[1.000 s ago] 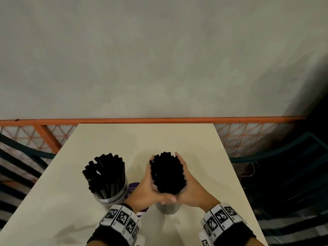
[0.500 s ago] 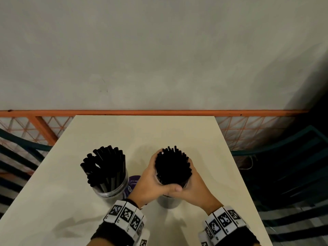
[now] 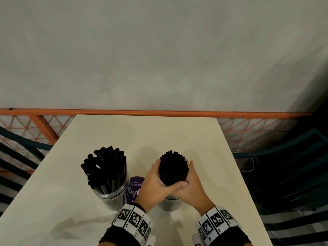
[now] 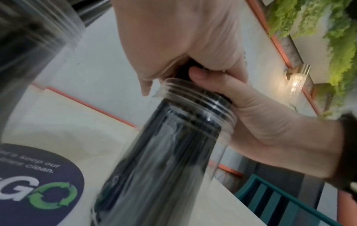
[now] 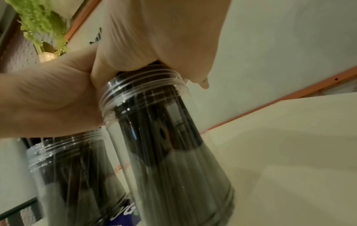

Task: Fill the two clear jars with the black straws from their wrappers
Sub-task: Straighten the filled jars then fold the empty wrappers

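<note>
A: Since a second ago you've sunk the bundle of black straws [image 3: 173,167] lower into the right jar [image 3: 170,204], and your view has tipped down a touch, so more of the table shows; your left hand [image 3: 154,185] and right hand [image 3: 192,188] are both wrapped round that bundle just above the jar's threaded mouth, thumbs meeting at the front.

B: So both hands are clamped on the straws, not on the jar?

A: Yes; from the wrist views your fingers curl round the black bundle right at the rim, and the jar stands on the table under them; the straw ends reach well down inside the glass, though whether they touch the bottom I can't tell.

B: And how far along are you?

A: Nearly there, I'd judge; the left jar [image 3: 111,189] already holds its own fan of straws [image 3: 104,167], leaning loosely; the second bundle only needs seating and letting go; no wrappers are in sight.

B: What's around you?

A: A pale cream table [image 3: 177,135], with a round purple sticker [image 3: 135,189] between the jars; an orange rail [image 3: 159,112] with mesh behind its far edge; a grey wall beyond; dark teal slatted chairs [image 3: 287,174] either side; greenery and a lamp high up in the wrist views.
</note>
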